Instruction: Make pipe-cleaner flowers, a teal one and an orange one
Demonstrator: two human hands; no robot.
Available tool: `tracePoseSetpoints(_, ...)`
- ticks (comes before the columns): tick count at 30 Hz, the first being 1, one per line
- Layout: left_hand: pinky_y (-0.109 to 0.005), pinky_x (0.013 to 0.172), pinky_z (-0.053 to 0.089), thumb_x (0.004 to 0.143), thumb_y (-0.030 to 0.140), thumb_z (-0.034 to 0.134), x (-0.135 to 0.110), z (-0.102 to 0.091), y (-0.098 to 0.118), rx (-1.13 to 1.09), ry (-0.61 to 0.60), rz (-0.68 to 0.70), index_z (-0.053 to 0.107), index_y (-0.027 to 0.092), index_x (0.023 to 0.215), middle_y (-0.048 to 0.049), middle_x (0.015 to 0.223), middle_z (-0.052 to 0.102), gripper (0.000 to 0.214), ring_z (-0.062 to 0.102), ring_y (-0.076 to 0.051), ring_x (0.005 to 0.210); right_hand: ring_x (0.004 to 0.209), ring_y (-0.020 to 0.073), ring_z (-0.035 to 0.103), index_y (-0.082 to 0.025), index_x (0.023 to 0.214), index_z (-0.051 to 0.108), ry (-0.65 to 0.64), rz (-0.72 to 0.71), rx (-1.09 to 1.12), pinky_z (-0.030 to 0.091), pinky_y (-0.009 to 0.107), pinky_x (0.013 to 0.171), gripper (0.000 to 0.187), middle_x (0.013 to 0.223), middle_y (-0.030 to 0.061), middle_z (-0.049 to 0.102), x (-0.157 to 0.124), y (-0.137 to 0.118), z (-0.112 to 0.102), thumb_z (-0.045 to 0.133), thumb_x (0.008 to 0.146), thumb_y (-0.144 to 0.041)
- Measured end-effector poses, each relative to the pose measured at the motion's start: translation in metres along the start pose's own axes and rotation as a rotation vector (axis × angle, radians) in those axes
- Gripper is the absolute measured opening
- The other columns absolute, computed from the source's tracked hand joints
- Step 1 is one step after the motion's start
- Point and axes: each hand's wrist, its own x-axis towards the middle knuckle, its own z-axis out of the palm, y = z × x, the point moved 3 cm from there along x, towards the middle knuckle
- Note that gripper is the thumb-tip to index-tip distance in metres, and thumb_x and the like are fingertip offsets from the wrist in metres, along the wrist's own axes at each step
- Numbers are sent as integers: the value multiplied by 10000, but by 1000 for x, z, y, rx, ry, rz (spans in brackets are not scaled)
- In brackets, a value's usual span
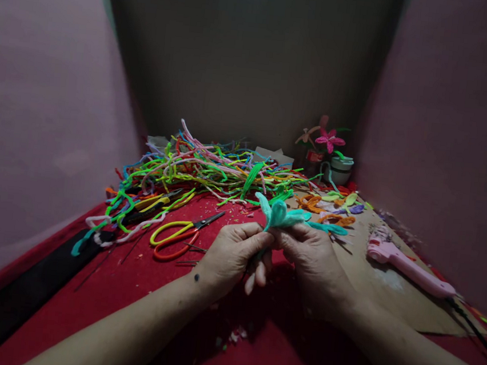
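Both hands meet over the middle of the red cloth, pinching the base of a turquoise pipe-cleaner flower (pixel 279 213). My left hand (pixel 237 251) has its thumb and forefinger closed on the flower's lower end, with its other fingers curled below. From the other side, my right hand (pixel 311 258) grips the same base; its fingertips are partly hidden. The fuzzy petals fan upward and to the right above the thumbs. Left of my left hand lie scissors (pixel 180 236) with one yellow and one red handle, blades pointing away to the right.
A tangled heap of coloured pipe cleaners (pixel 210 170) spreads across the back. On the right, a pink glue gun (pixel 411 267) rests on cardboard (pixel 357 291) near loose petals (pixel 334 220). Yellow-handled pliers (pixel 151 202) lie left, beside a black strip (pixel 26 293). Pink flowers (pixel 330 140) stand behind.
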Motion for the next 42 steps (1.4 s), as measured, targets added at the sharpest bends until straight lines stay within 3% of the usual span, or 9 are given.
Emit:
tracePoseSetpoints(5,-155,344,229,817,393,531,-2,0,3,46,6,38,547,126,580,40,363,442,358,324,-31,305,539,134,529,-166,831,682,-91,32,143,429,274,549,162,567,6,607,-4,3,6,595,788,-296)
tracePoseSetpoints(10,-168,387,206,835,459,480,-1,5,0,-112,-69,13,502,144,617,69,393,350,384,240,-31,353,619,145,542,-188,816,679,25,-16,140,436,298,636,136,700,5,644,-2,5,3,676,714,-278)
tracePoseSetpoints(13,-167,375,171,836,434,492,2,6,-4,-224,-96,8,503,147,669,69,464,386,333,189,-19,358,697,146,540,-195,761,680,67,-68,124,419,303,736,91,734,-9,643,-2,1,3,685,704,-265)
tracePoseSetpoints(18,-162,374,174,837,399,505,2,2,-5,-283,-124,23,515,143,690,76,464,340,295,173,-21,365,636,113,469,-202,667,662,64,-94,60,386,269,689,102,653,-42,582,-5,-2,4,668,732,-280)
tracePoseSetpoints(21,-158,370,176,813,394,541,0,-1,-4,-313,-137,6,487,148,673,79,451,322,288,175,-22,366,630,112,447,-198,650,649,4,-40,43,368,266,657,140,640,-36,551,-5,-1,2,657,747,-299)
tracePoseSetpoints(26,-155,351,174,761,418,594,-5,2,-3,-394,-254,-93,461,155,637,78,428,311,320,187,-27,349,611,135,490,-182,653,651,-220,59,179,392,301,663,193,600,-10,566,-6,0,7,621,769,-332)
tracePoseSetpoints(29,-154,346,179,749,425,607,-7,5,-1,-394,-316,-122,458,154,618,87,430,280,336,175,-23,344,569,113,466,-180,648,632,-197,49,251,386,272,610,135,597,-25,557,-7,1,8,687,708,-288)
tracePoseSetpoints(36,-133,340,174,795,475,533,-6,4,-1,-225,-164,-108,451,162,649,94,462,276,356,173,-13,352,521,88,452,-159,658,575,-85,128,408,391,239,530,156,581,-29,527,-5,8,11,703,685,-244)
tracePoseSetpoints(42,-194,378,405,793,395,530,-5,3,1,-62,-27,-18,491,156,688,32,573,490,263,414,-53,372,465,119,497,-184,755,617,-186,148,419,424,270,483,140,579,-15,572,-5,11,16,616,758,-323)
